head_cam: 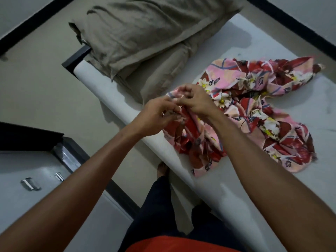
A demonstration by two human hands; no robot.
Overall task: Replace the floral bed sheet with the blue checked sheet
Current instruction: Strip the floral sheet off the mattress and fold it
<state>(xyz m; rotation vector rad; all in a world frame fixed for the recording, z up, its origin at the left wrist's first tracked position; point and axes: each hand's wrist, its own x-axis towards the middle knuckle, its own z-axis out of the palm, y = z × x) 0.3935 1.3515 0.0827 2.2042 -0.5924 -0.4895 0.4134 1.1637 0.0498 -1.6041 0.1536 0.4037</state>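
The floral sheet (pixel 254 106), pink and red with white flowers, lies crumpled in a heap on the bare white mattress (pixel 263 206). Both hands meet at its near-left edge. My left hand (pixel 156 115) pinches a fold of the cloth with curled fingers. Right beside it, my right hand (pixel 196 100) grips the same bunched edge from above. No blue checked sheet is in view.
A beige pillow (pixel 145 33) lies at the head of the bed on folded beige cloth. A grey metal cabinet with handles (pixel 31 184) stands at the left. Pale floor (pixel 54 84) runs between cabinet and bed. My legs stand against the mattress side.
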